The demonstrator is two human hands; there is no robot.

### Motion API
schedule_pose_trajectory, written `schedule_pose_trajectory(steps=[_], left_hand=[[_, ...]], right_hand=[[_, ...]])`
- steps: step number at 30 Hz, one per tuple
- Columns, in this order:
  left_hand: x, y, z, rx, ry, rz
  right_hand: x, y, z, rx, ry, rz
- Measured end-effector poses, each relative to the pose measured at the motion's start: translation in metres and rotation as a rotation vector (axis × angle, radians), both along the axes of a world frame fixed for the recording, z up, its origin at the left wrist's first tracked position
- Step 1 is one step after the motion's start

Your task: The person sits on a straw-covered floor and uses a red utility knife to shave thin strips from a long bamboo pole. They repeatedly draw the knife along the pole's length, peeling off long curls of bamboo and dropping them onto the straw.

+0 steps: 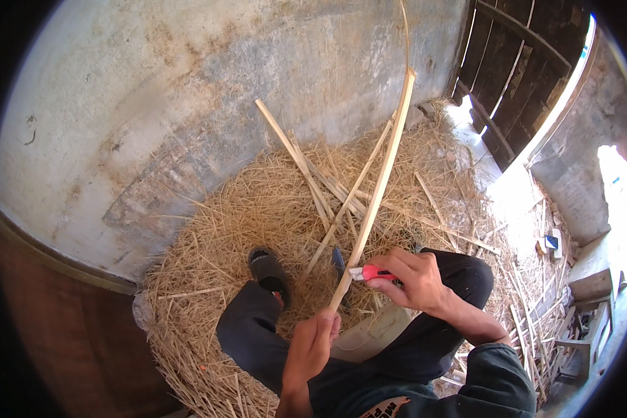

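Observation:
My left hand [312, 347] is closed around the lower end of a long, pale split-wood or bamboo strip [380, 191]. The strip slants up and away to the right, and a thin curved sliver [406, 31] rises from its far end. In my right hand [418, 280] is a red utility knife [380, 273], gripped by its handle. Its blade end meets the strip a little above my left hand. A dark blue object [338, 261], partly covered by the strip, lies below; its kind is unclear.
Straw-like shavings [216, 258] cover the floor around my legs. Several loose strips [296, 157] lean or lie crossed ahead, near a stained wall [188, 83]. A dark slatted door [515, 70] stands far right. A small white-and-blue item [553, 242] and wooden framework [585, 334] are at right.

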State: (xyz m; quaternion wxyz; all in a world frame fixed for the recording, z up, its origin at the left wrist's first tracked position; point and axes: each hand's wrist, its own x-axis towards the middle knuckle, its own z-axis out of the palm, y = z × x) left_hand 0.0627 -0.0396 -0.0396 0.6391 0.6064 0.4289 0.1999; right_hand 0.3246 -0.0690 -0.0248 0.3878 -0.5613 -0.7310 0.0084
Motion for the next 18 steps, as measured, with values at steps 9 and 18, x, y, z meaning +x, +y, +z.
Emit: schedule_pose_trajectory(steps=[9, 18], left_hand=[[0.01, -0.003, 0.004, 0.174, 0.023, 0.016], [0.011, -0.003, 0.005, 0.162, 0.019, 0.015]], right_hand=[[-0.012, 0.0, -0.003, 0.084, -0.081, 0.005], [-0.01, 0.002, 0.006, 0.129, -0.165, -0.041]])
